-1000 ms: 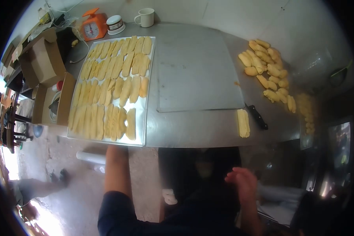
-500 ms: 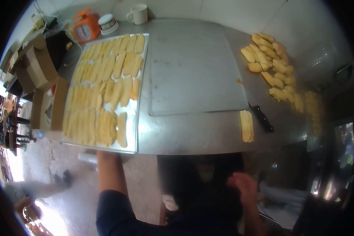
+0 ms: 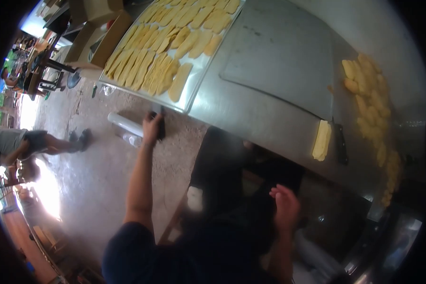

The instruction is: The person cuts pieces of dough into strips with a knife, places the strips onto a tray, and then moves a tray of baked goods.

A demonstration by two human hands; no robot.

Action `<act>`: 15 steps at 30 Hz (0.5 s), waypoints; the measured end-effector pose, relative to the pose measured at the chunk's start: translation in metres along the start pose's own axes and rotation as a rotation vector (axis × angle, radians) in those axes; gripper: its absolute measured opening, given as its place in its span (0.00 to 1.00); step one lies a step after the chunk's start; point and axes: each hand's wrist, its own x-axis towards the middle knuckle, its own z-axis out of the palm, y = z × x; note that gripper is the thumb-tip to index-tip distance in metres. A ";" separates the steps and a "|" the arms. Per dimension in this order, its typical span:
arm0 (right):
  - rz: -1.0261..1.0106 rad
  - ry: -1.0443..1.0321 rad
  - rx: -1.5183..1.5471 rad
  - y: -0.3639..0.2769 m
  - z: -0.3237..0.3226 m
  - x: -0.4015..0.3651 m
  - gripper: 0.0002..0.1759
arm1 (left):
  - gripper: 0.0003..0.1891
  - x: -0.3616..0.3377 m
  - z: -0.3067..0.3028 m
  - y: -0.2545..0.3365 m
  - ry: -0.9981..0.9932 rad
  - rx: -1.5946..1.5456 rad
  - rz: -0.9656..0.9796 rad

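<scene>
My left hand (image 3: 151,127) is below the front edge of the tray, over the floor. Its fingers are closed round a dark object (image 3: 162,127) with a greyish upper end, whose kind I cannot make out. In front of my body, under the table edge, my right hand (image 3: 285,203) has loosely bent, parted fingers and nothing visible in them. Above it on the metal table lies a flat yellow dough strip (image 3: 322,140), next to a black-handled knife (image 3: 341,144). Rows of flat dough strips (image 3: 142,66) cover the metal tray (image 3: 192,94) at the left.
A flat metal sheet (image 3: 279,57) lies on the steel table (image 3: 265,111). Dough pieces (image 3: 369,94) are heaped at the right. An open cardboard box (image 3: 87,45) stands beyond the tray. A whitish roll (image 3: 124,124) is near the floor. Another person (image 3: 33,142) is at the far left.
The view has turned down and left, so the table appears higher and tilted. My left hand, earlier hidden below the tray edge, now shows with a dark object. My right hand stays low.
</scene>
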 end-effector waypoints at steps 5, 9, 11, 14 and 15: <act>-0.065 -0.206 0.020 0.027 0.018 0.025 0.18 | 0.35 -0.166 0.047 0.032 -0.173 -0.155 0.055; -0.011 -0.471 0.138 0.049 0.036 0.060 0.25 | 0.42 -0.228 0.121 0.058 -0.346 -0.303 -0.015; 0.114 -0.522 0.192 0.055 0.039 0.077 0.29 | 0.43 -0.241 0.161 0.055 -0.430 -0.175 -0.031; -0.078 -0.475 0.093 0.064 0.042 0.092 0.35 | 0.40 -0.262 0.223 0.060 -0.524 -0.145 -0.070; -0.194 -0.434 0.027 0.068 0.039 0.095 0.37 | 0.41 -0.262 0.239 0.048 -0.546 -0.223 -0.115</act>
